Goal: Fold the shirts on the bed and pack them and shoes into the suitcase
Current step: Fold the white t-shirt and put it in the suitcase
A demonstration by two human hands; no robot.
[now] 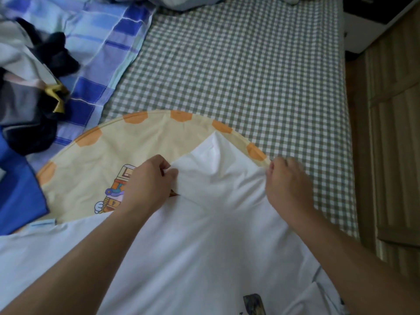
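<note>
Soft white shirt (216, 223) bunched between both hands' curled fingers (167, 172).

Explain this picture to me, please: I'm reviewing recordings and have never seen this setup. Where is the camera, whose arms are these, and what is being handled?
There is no machine: a person wears one wide-angle camera on the head, looking down at their own bare arms. The left hand and the right hand each pinch the far part of a white shirt spread over a bed with a checked sheet. Under the shirt lies a round cream cloth with orange patches. A heap of dark clothes sits at the left on a blue plaid cover. No suitcase or shoes are in view.
</note>
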